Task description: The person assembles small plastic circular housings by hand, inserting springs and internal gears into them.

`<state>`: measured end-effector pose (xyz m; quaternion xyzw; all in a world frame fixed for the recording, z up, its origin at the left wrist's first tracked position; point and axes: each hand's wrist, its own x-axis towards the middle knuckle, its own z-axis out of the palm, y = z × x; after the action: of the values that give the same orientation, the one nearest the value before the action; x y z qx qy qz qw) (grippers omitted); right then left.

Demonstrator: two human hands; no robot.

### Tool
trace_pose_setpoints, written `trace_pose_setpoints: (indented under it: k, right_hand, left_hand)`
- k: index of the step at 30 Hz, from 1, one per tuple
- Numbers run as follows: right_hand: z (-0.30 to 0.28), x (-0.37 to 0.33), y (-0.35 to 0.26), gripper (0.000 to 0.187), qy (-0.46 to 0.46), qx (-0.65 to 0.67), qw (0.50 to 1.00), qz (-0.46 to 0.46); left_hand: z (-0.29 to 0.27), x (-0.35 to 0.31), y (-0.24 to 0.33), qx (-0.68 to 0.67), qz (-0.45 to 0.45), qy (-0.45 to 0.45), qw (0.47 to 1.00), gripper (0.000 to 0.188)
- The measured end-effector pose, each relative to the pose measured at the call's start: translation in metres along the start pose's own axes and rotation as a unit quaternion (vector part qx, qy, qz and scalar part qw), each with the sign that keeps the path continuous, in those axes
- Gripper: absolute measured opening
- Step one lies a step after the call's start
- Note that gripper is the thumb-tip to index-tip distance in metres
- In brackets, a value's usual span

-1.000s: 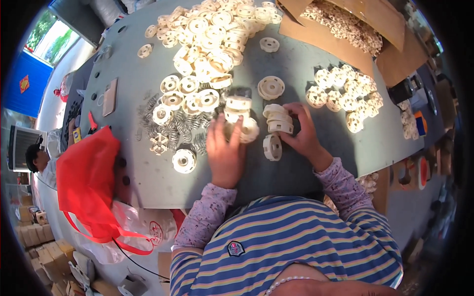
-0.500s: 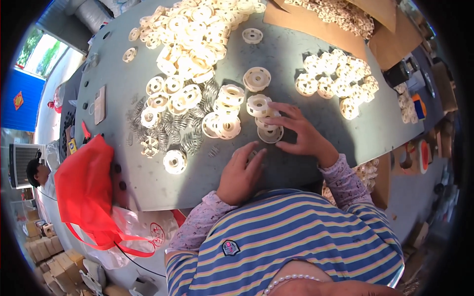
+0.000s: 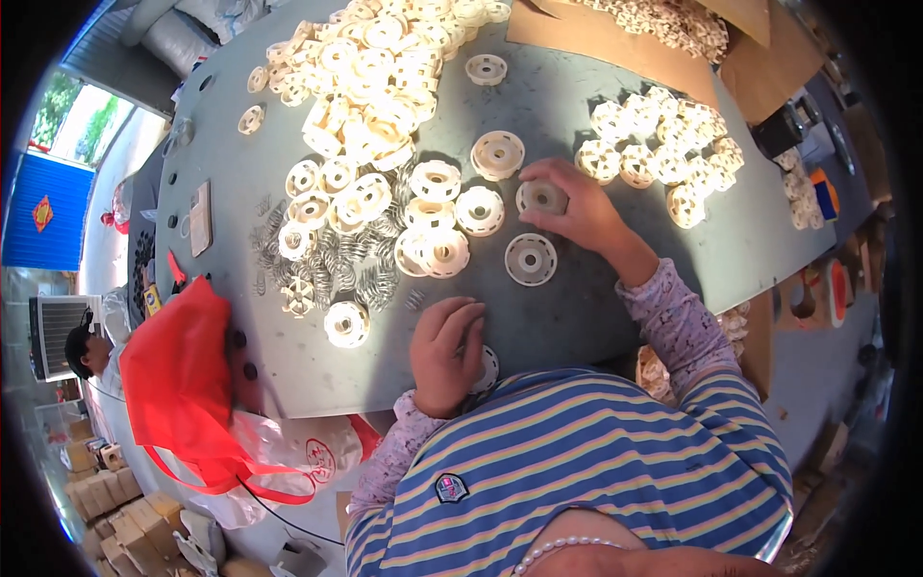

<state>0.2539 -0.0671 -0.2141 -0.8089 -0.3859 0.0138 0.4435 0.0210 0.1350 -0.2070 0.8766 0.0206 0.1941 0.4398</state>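
My right hand (image 3: pixel 582 207) grips a round white plastic wheel part (image 3: pixel 541 197) by its rim, thumb on the near side and fingers on the far side. Just below it, another wheel part (image 3: pixel 530 260) lies flat on the table. My left hand (image 3: pixel 446 354) is at the table's near edge with curled fingers. A white wheel part (image 3: pixel 487 369) shows beside its thumb, half hidden by the hand and shirt. Left of my right hand lies a single wheel part (image 3: pixel 480 211), beside a cluster of stacked ones (image 3: pixel 445 252). A further wheel part (image 3: pixel 498 155) lies beyond.
A large heap of white parts (image 3: pixel 375 58) covers the far left. Metal springs (image 3: pixel 361 274) lie scattered nearer. Assembled-looking pieces (image 3: pixel 663 144) are grouped at right, before a cardboard box (image 3: pixel 606 58) of parts. A red bag (image 3: pixel 183 370) hangs at the left edge, near a phone (image 3: pixel 200 219).
The wheel parts under my right hand have been spread apart; one now sits left, by the cluster. My right hand has closed on one. My left hand has drawn back toward my body.
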Motion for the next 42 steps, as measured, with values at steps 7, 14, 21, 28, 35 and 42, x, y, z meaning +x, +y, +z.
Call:
trace_pose_setpoints:
  k: [7,14,21,28,35,42]
  right_hand:
    - [0.017,0.053,0.021,0.032,0.079,-0.101,0.983,-0.135]
    - [0.020,0.075,0.039,0.022,0.010,-0.093,0.985,-0.148]
    - [-0.004,0.092,0.038,0.028,-0.050,0.089,0.995,0.024]
    - [-0.013,0.112,0.072,0.021,-0.055,-0.071,0.993,0.077]
    - [0.012,0.110,0.048,0.043,-0.046,-0.159,0.981,-0.101]
    - [-0.005,0.128,0.030,0.039,-0.149,0.041,0.988,0.000]
  left_hand:
    - [0.029,0.063,0.025,0.110,0.169,-0.105,0.974,0.045]
    - [0.036,0.063,0.001,-0.018,0.116,-0.187,0.975,0.028]
    - [0.016,0.068,0.002,-0.255,-0.301,-0.272,0.878,0.022]
    - [0.026,0.063,-0.015,-0.082,-0.108,-0.222,0.966,0.030]
    - [0.023,0.062,-0.022,-0.121,-0.086,-0.268,0.952,0.029]
    - [0.016,0.064,-0.023,-0.137,-0.091,-0.289,0.943,0.031]
